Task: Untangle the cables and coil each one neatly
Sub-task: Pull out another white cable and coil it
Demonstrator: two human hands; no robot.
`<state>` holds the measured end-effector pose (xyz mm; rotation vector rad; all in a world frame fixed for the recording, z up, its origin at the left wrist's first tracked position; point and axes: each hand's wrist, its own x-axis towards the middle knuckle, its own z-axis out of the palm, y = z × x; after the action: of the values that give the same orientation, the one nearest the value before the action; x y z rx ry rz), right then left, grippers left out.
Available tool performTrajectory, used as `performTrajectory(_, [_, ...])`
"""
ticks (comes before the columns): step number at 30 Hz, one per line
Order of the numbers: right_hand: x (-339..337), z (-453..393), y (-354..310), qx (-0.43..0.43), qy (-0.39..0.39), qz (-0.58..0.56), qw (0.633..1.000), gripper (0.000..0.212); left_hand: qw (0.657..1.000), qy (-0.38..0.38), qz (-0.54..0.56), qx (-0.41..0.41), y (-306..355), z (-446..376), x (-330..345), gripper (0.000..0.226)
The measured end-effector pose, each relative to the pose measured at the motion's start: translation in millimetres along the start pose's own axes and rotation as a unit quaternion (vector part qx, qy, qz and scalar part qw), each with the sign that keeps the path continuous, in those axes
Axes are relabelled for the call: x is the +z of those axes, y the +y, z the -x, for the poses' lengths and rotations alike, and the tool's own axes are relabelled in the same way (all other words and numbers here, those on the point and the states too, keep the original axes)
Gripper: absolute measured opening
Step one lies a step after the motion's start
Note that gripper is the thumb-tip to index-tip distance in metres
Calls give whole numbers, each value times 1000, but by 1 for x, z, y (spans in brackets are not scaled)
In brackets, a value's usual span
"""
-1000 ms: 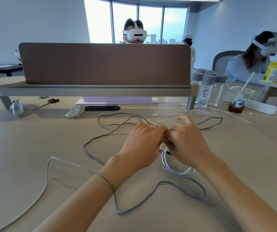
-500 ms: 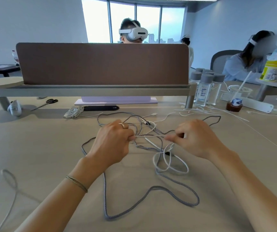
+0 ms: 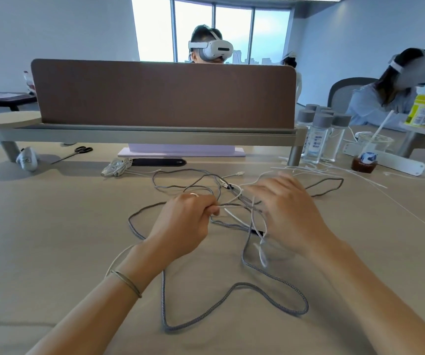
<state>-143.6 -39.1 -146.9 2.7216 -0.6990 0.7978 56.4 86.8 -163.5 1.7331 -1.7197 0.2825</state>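
A long grey braided cable (image 3: 273, 278) sprawls in loose loops over the beige table (image 3: 52, 226), tangled in the middle with a thin white cable (image 3: 232, 205). My left hand (image 3: 183, 221) is shut on the white cable, pinching it at the fingertips. That cable runs right to my right hand (image 3: 288, 213), which hovers over the tangle, blurred, with its fingers spread. Blurred white loops hang under its palm; whether it grips them is hidden. More white cable (image 3: 119, 254) shows beside my left wrist.
A bundled white cable (image 3: 116, 167), a black bar (image 3: 159, 162) and scissors (image 3: 78, 151) lie below the brown divider (image 3: 162, 93). Several bottles (image 3: 319, 134), a cup (image 3: 365, 160), a power strip (image 3: 396, 162) and thin white wires (image 3: 334, 172) crowd the right. People sit beyond.
My hands drew apart, stretching the white cable between them. Now my right hand has spread its fingers and moved over the tangle; the white coil beneath it has loosened.
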Motion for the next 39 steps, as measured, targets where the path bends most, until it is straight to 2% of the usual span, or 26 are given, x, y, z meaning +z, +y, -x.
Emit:
performTrajectory(1, [1,-4,-13,-19,2,-23,1000,55,1000,1,14,16,5,0,1,26])
performTrajectory(3, [5,-7,-27,-41,-16,-62,997,34,998,3,33,48,12,1,1,23])
performTrajectory(5, [12,-6,-24,-42,-59,-39,997,15,997,4,21,80,10,1,-2,21])
performTrajectory(7, [14,-3,-10,-2,-97,18,995,22,990,-4,-53,128,0,-2,-9,23])
performTrajectory(10, [6,0,12,57,-102,47,992,36,966,-30,-168,192,-30,-11,-24,30])
performTrajectory(13, [-2,-1,19,90,-93,26,991,27,952,-42,-236,192,-64,-21,-39,37])
performTrajectory(17, [6,-6,17,90,-98,94,987,33,938,-45,-276,206,-96,-33,-49,42])
performTrajectory(21, [0,-8,19,96,-79,116,985,46,935,-27,-310,167,-122,-48,-71,51])
performTrajectory(24, [-5,-5,28,118,-103,165,974,40,934,5,-349,71,-152,-56,-95,53])
performTrajectory(26, [-6,-3,35,132,-111,166,971,37,928,-28,-371,-11,-167,-54,-98,47])
performTrajectory(28, [-6,-2,36,138,-128,152,970,30,932,-84,-342,-81,-166,-44,-88,35])
performTrajectory(31, [-4,-4,31,121,-92,87,985,7,965,-56,-236,-103,-152,-31,-70,23])
performTrajectory(34, [-8,-15,18,98,54,-23,993,26,982,-15,-158,-101,-132,-33,-66,25])
performTrajectory(36, [-13,-32,-1,52,115,-31,992,38,989,13,-120,-88,-113,-40,-68,23])
performTrajectory(37, [-13,-42,-12,37,104,-48,993,47,991,23,-102,-78,-101,-45,-68,22])
performTrajectory(39, [-12,-61,-34,61,-22,-192,979,59,996,40,-64,-52,-76,-55,-70,21])
